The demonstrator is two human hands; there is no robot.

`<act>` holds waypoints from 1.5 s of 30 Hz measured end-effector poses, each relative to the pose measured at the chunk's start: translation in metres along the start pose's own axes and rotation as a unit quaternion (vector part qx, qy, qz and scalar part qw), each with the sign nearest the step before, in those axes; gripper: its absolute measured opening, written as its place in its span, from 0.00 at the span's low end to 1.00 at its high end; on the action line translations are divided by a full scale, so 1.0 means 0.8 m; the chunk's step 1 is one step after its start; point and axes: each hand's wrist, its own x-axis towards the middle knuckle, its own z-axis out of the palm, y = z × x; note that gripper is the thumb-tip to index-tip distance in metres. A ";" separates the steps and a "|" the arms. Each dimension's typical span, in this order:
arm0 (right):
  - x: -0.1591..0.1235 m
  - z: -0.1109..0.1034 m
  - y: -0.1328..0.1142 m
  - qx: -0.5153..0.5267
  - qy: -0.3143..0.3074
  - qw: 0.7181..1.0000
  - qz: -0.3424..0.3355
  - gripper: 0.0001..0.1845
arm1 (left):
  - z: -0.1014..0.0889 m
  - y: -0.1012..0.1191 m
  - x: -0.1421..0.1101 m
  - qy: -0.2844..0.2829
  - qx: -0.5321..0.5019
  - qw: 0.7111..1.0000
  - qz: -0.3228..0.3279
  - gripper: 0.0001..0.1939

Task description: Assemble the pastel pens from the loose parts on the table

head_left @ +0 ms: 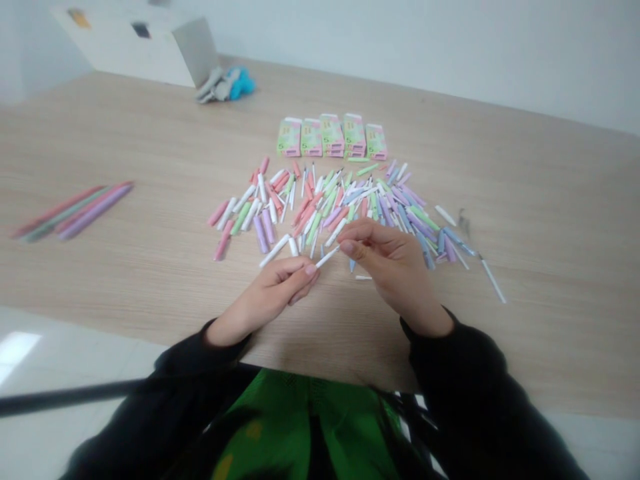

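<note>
My left hand [280, 287] and my right hand [385, 260] meet over the near edge of a wooden table [150, 267]. Together they pinch one thin white pen part [327, 256], the left at its near end and the right at its far end. Just beyond the fingers lies a wide scatter of pastel pen barrels and caps [330, 207] in pink, green, purple, blue and white. A row of several small green and pink boxes [333, 137] stands behind the scatter.
Several assembled pastel pens [75, 210] lie together at the table's left. A white box [135, 43] and a grey and blue cloth [225, 85] sit at the far left corner. A loose white refill [493, 280] lies at the right.
</note>
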 end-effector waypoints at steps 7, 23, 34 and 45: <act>-0.004 0.000 -0.003 -0.004 0.014 1.000 -0.020 0.03 | -0.002 -0.002 -0.001 0.000 0.007 1.000 0.000 0.24; -0.003 0.006 0.005 0.026 -0.037 0.998 0.049 0.15 | -0.002 -0.001 -0.001 0.002 0.001 1.000 0.002 0.24; -0.005 -0.047 0.030 -0.039 0.036 0.993 0.108 0.07 | -0.008 0.002 0.005 0.127 -0.266 0.955 -0.032 0.14; -0.023 -0.063 0.047 -0.204 -0.006 0.973 0.104 0.10 | -0.012 0.006 0.000 0.158 -0.268 0.950 -0.010 0.16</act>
